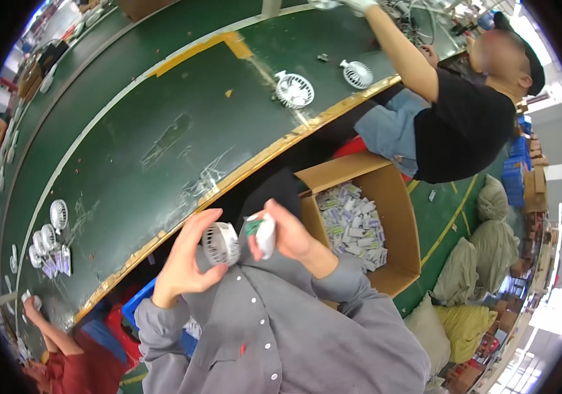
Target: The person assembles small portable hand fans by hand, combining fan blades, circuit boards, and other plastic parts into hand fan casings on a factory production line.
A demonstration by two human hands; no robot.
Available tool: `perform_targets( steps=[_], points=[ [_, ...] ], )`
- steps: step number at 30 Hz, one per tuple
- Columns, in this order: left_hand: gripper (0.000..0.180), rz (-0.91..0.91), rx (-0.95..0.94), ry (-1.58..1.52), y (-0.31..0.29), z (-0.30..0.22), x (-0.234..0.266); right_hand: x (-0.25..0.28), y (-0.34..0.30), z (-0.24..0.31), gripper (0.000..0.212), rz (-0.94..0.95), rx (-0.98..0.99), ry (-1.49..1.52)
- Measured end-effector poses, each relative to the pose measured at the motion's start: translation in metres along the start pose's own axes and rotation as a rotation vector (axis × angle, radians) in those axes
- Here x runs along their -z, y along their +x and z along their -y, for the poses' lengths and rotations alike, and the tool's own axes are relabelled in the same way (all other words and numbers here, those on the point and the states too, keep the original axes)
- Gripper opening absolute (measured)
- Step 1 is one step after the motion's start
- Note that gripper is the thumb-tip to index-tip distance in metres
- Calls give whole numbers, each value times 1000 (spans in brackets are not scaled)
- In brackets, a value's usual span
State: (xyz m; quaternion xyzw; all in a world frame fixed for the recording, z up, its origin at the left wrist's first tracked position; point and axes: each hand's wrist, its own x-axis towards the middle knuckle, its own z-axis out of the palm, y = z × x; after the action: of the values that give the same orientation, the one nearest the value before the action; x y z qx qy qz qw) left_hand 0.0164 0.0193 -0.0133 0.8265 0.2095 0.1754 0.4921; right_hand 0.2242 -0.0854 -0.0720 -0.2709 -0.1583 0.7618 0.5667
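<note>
Above my lap, close to the table edge, my left hand (184,268) curls its fingers and thumb around a white round fan head (221,243) with a slotted grille. Just to the right of it, my right hand (294,238) grips a white plastic fan part (266,238) with a green piece, like a circuit board, showing on its left side. A small gap seems to lie between the two parts. Fingertips partly cover the white part, so its full shape is hidden.
A green worktable (117,177) curves ahead. Small white fans (294,90) lie on it toward the right, and several more fans (48,238) at the left. An open cardboard box (402,236) of small white-and-purple pieces stands at my right. Co-workers sit on both sides.
</note>
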Motion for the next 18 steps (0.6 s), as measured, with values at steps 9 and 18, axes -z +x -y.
perform_targets(
  steps=[9,18],
  points=[
    [27,-137,-138,16,15,-3,-35,-20,-8,24,32,313,-221,-402],
    [22,-213,-133,56,15,-15,-43,-2,-19,22,36,182,-96,-406]
  ],
)
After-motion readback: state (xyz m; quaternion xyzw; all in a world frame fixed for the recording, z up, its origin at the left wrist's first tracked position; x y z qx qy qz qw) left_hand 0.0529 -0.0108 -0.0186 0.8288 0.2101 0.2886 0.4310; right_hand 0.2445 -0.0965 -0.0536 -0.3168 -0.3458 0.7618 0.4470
